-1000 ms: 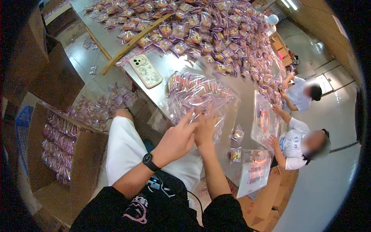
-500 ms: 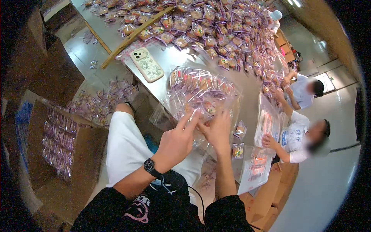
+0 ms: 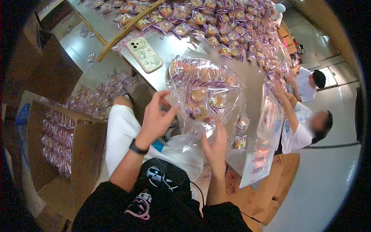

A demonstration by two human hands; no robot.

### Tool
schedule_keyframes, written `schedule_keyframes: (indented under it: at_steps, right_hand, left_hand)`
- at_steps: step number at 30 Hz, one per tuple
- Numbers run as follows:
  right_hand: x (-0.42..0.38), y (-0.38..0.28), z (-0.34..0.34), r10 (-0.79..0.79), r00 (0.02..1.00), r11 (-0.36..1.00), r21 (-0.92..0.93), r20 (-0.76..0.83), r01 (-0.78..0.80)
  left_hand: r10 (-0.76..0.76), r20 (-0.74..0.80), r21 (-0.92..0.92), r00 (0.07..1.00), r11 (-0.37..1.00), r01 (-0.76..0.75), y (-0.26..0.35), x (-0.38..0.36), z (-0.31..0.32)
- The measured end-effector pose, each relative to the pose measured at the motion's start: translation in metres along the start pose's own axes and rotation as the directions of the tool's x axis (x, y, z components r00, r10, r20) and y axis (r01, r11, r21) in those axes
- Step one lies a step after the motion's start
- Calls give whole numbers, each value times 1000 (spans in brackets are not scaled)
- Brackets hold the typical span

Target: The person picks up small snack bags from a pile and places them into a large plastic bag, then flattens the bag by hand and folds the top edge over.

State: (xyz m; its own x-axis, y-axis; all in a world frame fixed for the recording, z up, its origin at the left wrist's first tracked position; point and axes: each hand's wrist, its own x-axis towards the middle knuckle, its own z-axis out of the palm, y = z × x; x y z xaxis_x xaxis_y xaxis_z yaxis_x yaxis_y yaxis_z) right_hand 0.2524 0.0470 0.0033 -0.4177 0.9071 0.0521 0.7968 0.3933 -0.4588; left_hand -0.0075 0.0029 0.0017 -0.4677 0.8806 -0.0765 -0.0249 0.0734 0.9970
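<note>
A large clear plastic bag [image 3: 235,98] lies at the table's near edge, packed with individually wrapped buns [image 3: 198,94] that show through its film. My left hand [image 3: 156,118] is beside the bag's left side, thumb and fingers apart in a curve. At the bag's near end is my right hand [image 3: 215,145], slightly blurred, its thumb and fingers apart with shiny film right at the fingertips. Loose film hangs between the two hands.
A phone [image 3: 145,55] lies left of the bag. Many wrapped buns [image 3: 228,29] heap beyond a wooden strip [image 3: 129,27]. Flat printed bags [image 3: 258,160] lie at right, near two co-workers [image 3: 299,125]. A cardboard box [image 3: 89,154] with packed buns stands at left.
My hands have moved apart from their place close together at the bag's near end; the left went up and left. More buns show through the film. A co-worker's arm has reached toward the heap.
</note>
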Motion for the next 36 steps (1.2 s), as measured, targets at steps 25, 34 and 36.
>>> schedule_keyframes:
  at_steps: [25, 34, 36]
  right_hand:
    - [45, 10, -34, -55, 949, 996, 48, -310, 74]
    - [75, 41, -56, -108, 762, 981, -193, -638, -23]
    - [75, 48, -61, -96, 834, 994, -102, -544, 48]
  left_hand:
    - [277, 118, 476, 954, 827, -299, -11, -54, 19]
    - [463, 101, 568, 881, 700, -433, -10, -55, 19]
    - [282, 125, 580, 951, 757, -301, -5, -55, 19]
